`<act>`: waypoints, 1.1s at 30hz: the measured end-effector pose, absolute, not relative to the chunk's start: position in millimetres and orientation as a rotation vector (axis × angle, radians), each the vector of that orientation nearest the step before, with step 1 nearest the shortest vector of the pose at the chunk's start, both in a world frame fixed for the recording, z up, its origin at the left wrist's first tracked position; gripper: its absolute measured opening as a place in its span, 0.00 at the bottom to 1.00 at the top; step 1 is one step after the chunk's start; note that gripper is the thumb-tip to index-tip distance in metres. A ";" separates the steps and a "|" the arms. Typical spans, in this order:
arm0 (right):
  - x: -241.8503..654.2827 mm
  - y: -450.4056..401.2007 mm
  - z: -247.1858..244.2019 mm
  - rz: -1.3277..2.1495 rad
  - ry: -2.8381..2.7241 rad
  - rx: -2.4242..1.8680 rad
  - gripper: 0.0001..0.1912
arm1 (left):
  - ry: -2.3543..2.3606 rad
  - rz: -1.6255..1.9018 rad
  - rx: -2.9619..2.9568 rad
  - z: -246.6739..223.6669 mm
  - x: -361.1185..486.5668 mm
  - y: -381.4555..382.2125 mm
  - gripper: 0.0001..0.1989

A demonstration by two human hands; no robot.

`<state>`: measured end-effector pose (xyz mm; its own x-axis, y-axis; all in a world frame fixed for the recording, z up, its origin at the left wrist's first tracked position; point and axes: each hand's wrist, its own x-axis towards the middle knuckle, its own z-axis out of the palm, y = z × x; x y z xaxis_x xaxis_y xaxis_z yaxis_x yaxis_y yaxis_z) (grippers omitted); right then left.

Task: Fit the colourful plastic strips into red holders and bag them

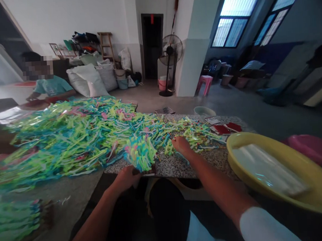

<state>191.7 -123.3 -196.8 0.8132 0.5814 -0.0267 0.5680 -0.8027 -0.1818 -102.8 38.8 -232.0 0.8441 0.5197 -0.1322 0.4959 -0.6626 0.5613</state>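
Low at the table's near edge, my left hand grips the edge of a dark card. A dense bunch of green, blue and pink strips stands on that card. My right hand is closed, fingertips pinched together, over the loose strips on the right; what it pinches is too small to make out. Beneath and beyond both hands spreads a large heap of thin green, blue, white and pink strips, some with small dark or red ends. Bare speckled stone tabletop shows between the hands.
At the right edge stands a yellow basin with clear plastic bags inside. Red cards lie behind it. Filled strip bundles in plastic lie lower left. Another person sits across the heap. A standing fan is beyond.
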 end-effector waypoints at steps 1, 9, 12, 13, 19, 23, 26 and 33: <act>203.1 -121.5 -198.6 0.100 -0.917 -2.872 0.21 | 0.739 0.049 2.418 -232.4 -102.8 39.1 0.15; 247.1 -117.3 -202.6 0.092 -1.409 -2.922 0.20 | 0.698 -0.002 2.444 -233.3 -103.1 39.9 0.15; 250.6 -124.9 -203.5 0.076 -1.495 -2.916 0.19 | 0.714 0.010 2.438 -232.3 -102.9 39.3 0.13; 251.8 -129.9 -203.8 0.052 -1.526 -2.916 0.19 | 0.711 0.018 2.433 -232.1 -103.1 38.9 0.13; 264.0 -175.1 -197.2 -0.191 -1.605 -2.902 0.16 | 0.641 0.050 2.403 -230.0 -104.6 36.7 0.12; 244.4 -192.0 -193.6 -0.191 -1.383 -2.838 0.13 | 0.666 0.048 2.360 -228.7 -104.4 35.3 0.11; 202.2 -190.5 -201.3 -0.017 -1.080 -2.666 0.11 | 0.672 0.060 2.353 -230.0 -103.7 34.6 0.11; 102.2 -159.5 -224.5 0.760 -0.670 -2.034 0.12 | 0.698 0.096 2.411 -231.9 -102.2 31.4 0.11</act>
<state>102.2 -159.5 -224.5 0.6726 0.6900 -0.2674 0.1787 -0.5021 -0.8462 -102.2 31.4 -231.9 0.8577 0.5048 -0.0975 0.4599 -0.6684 0.5846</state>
